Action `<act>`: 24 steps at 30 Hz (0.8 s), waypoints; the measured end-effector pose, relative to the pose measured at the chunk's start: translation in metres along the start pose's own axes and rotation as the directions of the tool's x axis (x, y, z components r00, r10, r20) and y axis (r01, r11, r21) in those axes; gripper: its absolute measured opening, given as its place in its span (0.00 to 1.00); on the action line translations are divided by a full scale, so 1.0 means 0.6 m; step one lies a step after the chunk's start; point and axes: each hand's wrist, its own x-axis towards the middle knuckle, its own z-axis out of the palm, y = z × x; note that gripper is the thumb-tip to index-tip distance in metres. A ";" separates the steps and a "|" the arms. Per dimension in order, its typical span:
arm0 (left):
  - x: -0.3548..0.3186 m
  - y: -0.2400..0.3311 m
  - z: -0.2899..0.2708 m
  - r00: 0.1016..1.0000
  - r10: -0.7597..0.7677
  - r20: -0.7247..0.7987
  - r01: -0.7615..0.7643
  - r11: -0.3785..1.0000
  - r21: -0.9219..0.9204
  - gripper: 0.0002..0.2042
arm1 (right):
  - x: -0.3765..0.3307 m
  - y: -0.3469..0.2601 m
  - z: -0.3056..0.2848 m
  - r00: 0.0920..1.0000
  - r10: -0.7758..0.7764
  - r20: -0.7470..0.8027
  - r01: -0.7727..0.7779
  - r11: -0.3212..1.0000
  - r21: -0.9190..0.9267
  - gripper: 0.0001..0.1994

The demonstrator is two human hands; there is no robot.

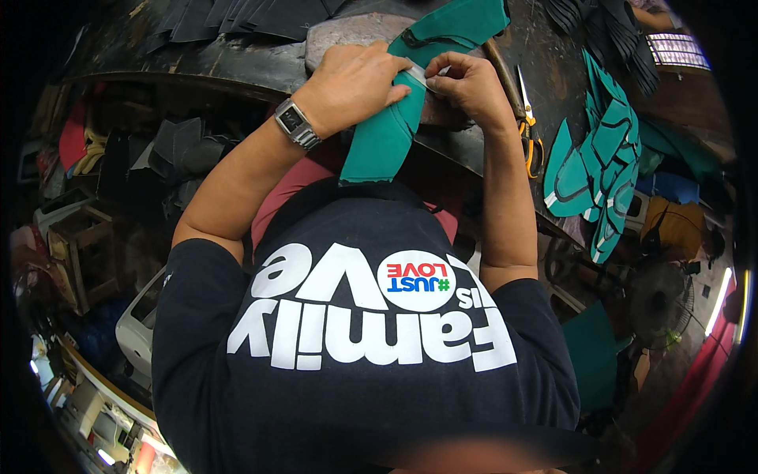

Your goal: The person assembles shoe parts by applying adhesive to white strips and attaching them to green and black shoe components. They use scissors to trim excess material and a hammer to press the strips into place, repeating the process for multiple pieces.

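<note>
A long teal piece of cut material [387, 134] lies over a rounded grey stone block [347, 31] on the dark workbench [197, 55] and hangs off its front edge. My left hand [355, 79], with a metal wristwatch [297, 123] on the wrist, presses flat on the teal piece. My right hand [470, 79] pinches a narrow pale strip [422, 77] along the piece's edge, right beside my left fingertips. Both hands touch the same piece.
A pile of teal cut pieces [604, 170] lies at the bench's right end. Orange-handled scissors [527, 126] and a wooden-handled tool [501, 75] rest next to my right hand. Dark cut pieces [237, 16] lie at the back, more below left. A fan [659, 300] stands lower right.
</note>
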 end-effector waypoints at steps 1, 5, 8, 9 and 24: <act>0.000 0.000 0.000 1.000 0.001 -0.001 -0.001 1.000 -0.005 0.18 | -0.003 -0.003 0.000 1.000 0.029 -0.002 -0.029 0.999 -0.016 0.04; 0.000 0.000 0.000 1.000 -0.016 0.025 0.017 0.999 -0.033 0.18 | -0.021 -0.009 0.003 0.998 0.043 -0.040 -0.046 0.997 -0.067 0.06; 0.000 0.001 0.001 0.998 -0.038 0.045 0.040 0.998 -0.047 0.19 | -0.038 -0.005 0.017 0.991 -0.053 -0.120 0.043 0.995 -0.086 0.09; 0.000 0.002 0.001 0.997 -0.049 0.051 0.052 0.997 -0.052 0.19 | -0.045 -0.003 0.024 0.979 -0.130 -0.156 0.115 0.988 -0.105 0.09; -0.013 -0.007 0.028 0.985 -0.130 -0.114 0.068 0.899 -0.433 0.24 | -0.095 -0.009 -0.008 0.885 -0.346 -0.311 0.207 0.891 -0.404 0.19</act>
